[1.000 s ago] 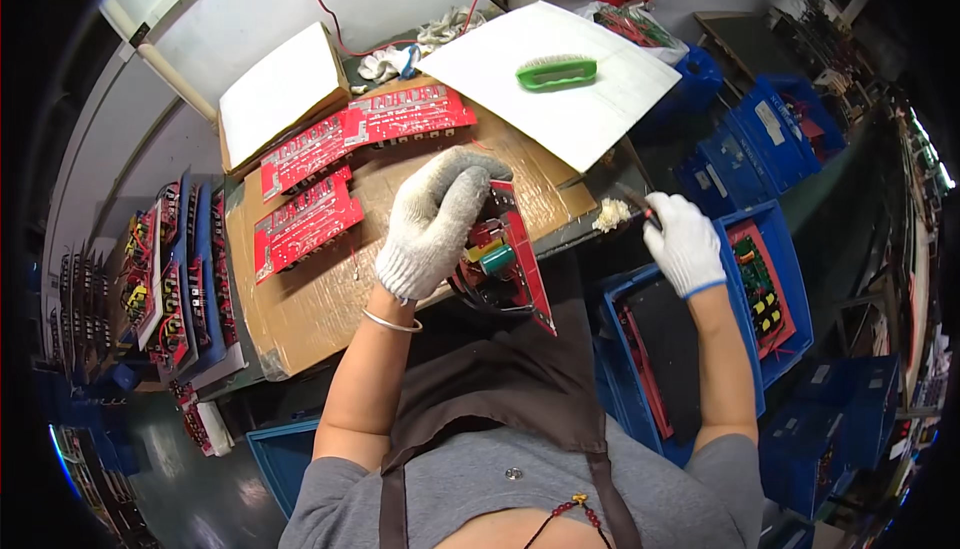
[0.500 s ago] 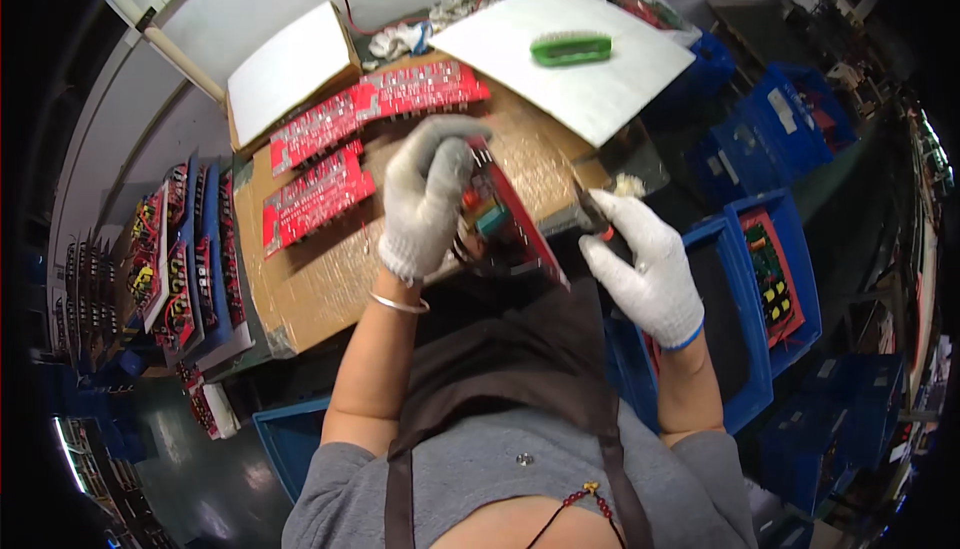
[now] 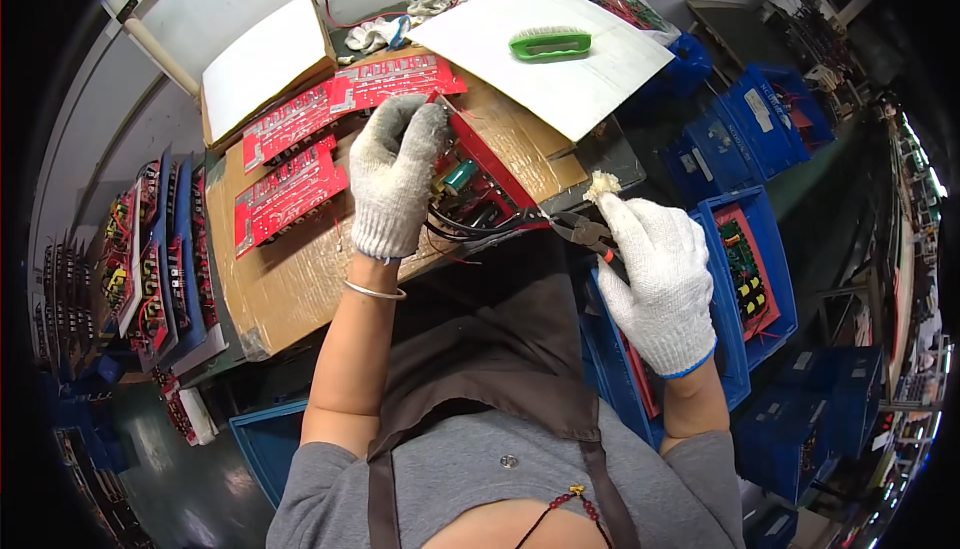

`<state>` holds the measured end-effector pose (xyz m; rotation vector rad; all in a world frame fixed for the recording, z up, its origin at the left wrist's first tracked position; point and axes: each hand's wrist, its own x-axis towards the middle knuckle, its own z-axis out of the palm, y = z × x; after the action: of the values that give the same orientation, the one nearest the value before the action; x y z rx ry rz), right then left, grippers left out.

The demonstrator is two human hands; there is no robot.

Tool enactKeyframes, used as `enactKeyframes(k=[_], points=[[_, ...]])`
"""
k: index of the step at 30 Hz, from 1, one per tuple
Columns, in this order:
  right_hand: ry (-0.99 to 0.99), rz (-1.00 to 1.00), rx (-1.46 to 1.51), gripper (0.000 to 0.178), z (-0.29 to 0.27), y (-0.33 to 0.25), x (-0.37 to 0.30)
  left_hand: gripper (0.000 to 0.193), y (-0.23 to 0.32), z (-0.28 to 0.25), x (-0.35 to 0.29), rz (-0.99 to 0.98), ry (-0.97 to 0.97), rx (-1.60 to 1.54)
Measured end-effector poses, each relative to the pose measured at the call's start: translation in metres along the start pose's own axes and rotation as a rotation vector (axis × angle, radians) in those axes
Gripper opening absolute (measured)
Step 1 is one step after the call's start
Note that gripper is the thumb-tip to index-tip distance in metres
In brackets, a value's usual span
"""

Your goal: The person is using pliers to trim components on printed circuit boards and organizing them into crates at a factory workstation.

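My left hand (image 3: 392,177), in a white knit glove, pinches the upper edge of a red circuit board (image 3: 492,159). The board stands tilted on edge, its component side toward me, with a green cylindrical part (image 3: 460,178) and black wires (image 3: 485,227) showing. My gloved right hand (image 3: 660,271) is closed around diagonal cutters (image 3: 588,234) with dark jaws and an orange-marked handle. Their tip is at the board's lower right corner; whether it touches cannot be made out. More red circuit boards (image 3: 290,196) lie solder side up left of my left hand.
Cardboard (image 3: 310,284) covers the bench. A white panel (image 3: 545,89) bears a green brush (image 3: 550,45). A pale crumbly lump (image 3: 602,186) lies by my right fingertips. Blue bins (image 3: 780,274) stand at right, and boards in upright rows (image 3: 160,259) at left.
The cutters have swung down and left to the board's lower corner. The board has turned, showing more of its wires. The whole view has shifted slightly.
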<state>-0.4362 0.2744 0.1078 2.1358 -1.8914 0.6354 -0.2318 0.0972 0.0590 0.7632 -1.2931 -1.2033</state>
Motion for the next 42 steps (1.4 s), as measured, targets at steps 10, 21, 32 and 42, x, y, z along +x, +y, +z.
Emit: enactKeyframes(k=[10,21,32,42], points=[[-0.238,0.047,-0.186,0.062,-0.013,-0.002,0.004,0.019,0.005,0.010,-0.005,0.040,0.002,0.064],[-0.660,0.648,1.458,0.042,0.026,0.026,-0.001,0.016,-0.002,0.000,-0.008,0.063,-0.039,0.042],[-0.444,0.928,2.032,0.044,0.082,0.053,-0.032,0.022,-0.007,-0.018,-0.013,0.191,-0.065,0.077],[-0.136,0.558,0.132,0.033,0.109,0.105,-0.039,0.098,-0.023,-0.067,-0.015,0.151,-0.080,-0.001]])
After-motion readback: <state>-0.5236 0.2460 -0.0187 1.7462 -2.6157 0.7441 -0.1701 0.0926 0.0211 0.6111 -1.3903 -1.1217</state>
